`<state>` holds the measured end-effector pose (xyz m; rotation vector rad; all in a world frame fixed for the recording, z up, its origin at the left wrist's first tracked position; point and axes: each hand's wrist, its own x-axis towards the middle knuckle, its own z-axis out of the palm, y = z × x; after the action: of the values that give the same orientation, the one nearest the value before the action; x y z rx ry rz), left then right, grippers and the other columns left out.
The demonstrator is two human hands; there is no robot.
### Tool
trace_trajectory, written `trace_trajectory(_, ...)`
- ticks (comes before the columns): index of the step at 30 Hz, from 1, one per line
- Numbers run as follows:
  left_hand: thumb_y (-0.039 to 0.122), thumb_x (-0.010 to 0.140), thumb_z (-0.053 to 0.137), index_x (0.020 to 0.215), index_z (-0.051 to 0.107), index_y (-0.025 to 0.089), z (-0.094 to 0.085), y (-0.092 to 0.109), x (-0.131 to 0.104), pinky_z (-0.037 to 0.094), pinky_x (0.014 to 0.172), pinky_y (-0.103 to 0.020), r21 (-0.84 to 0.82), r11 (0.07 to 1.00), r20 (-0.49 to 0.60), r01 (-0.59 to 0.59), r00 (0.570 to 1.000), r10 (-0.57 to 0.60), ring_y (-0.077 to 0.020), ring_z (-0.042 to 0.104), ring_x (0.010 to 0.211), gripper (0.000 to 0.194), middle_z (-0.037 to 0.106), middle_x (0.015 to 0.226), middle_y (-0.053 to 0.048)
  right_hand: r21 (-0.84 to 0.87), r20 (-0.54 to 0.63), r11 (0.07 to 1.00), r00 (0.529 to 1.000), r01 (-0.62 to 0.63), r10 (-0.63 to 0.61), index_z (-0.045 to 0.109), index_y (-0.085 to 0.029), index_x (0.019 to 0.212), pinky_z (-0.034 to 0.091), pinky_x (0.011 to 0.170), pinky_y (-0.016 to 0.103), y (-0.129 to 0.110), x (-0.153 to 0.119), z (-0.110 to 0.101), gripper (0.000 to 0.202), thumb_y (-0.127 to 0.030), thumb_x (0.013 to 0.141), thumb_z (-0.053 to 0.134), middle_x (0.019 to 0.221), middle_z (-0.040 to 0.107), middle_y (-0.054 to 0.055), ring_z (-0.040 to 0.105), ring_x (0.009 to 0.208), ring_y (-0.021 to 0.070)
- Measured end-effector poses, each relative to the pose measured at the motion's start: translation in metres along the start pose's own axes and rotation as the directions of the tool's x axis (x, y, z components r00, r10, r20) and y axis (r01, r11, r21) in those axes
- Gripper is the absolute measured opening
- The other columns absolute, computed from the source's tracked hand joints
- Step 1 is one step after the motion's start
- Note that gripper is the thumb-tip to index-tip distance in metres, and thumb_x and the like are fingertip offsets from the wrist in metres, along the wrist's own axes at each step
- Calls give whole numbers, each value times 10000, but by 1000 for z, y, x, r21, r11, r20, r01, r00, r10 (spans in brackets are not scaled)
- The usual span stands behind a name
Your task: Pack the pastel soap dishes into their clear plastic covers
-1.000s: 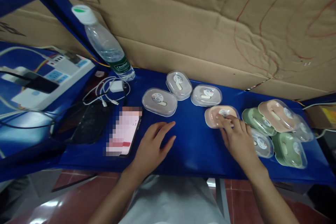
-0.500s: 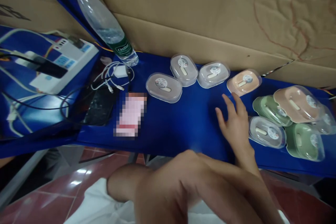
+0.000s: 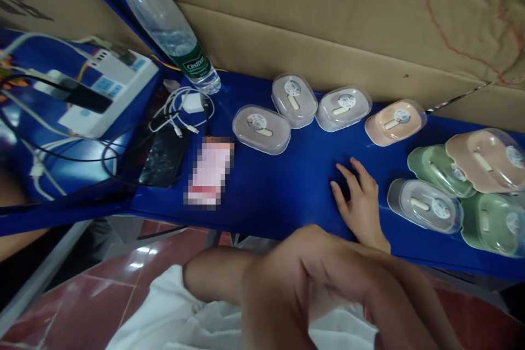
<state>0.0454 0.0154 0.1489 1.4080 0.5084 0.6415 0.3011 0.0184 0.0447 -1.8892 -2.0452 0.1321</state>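
Observation:
My right hand hovers over or rests on the blue tabletop, fingers spread and holding nothing. Just to its right lies a grey oval box with a clear domed cover, a round sticker and a small cream bar. Beyond the fingertips is a peach box of the same kind. Three greyish boxes stand further left: one at the back, one beside it, one nearer. Green boxes and a larger pinkish one are piled at the right. My left hand is out of view.
A phone with a blurred screen lies left of the boxes. Behind it are a white charger with cable, a dark phone-like slab, a water bottle and a power strip. Cardboard walls the back. Bare legs are below.
My right hand has drawn back slightly from the peach box, toward the table's front edge. The view has shifted, so the boxes at the right appear further right. The boxes keep their arrangement.

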Motion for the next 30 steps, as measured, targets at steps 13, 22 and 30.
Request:
trace_trajectory(13,294,1065,577,865,637,227,-68,-58,1,522,894,-427,824,513,-466,241,804,370,-242,665,959,219,720,990,-83,-103,-413,962,891,-252,189,571,-237,1556,442,1167,671,62,-73,-76,529,-332,1040,635,1526,610,191,570,1426,425)
trace_trajectory(22,208,1013,609,1508,562,265,-103,-56,42,352,1167,-693,954,88,-300,287,923,241,-446,445,1521,501,500,1643,-173,-290,-28,957,999,-24,16,444,-380,1634,475,1026,565,86,-76,-76,597,-472,1062,589,1604,567,97,588,1343,401)
trace_trajectory(30,311,974,742,1390,684,296,-84,-46,46,495,1005,-524,984,154,-121,93,976,180,-358,648,1237,421,716,1321,-127,-42,193,984,967,175,-164,494,-318,1595,437,1101,508,73,3,-71,555,-521,1081,543,1584,594,80,564,1402,325)
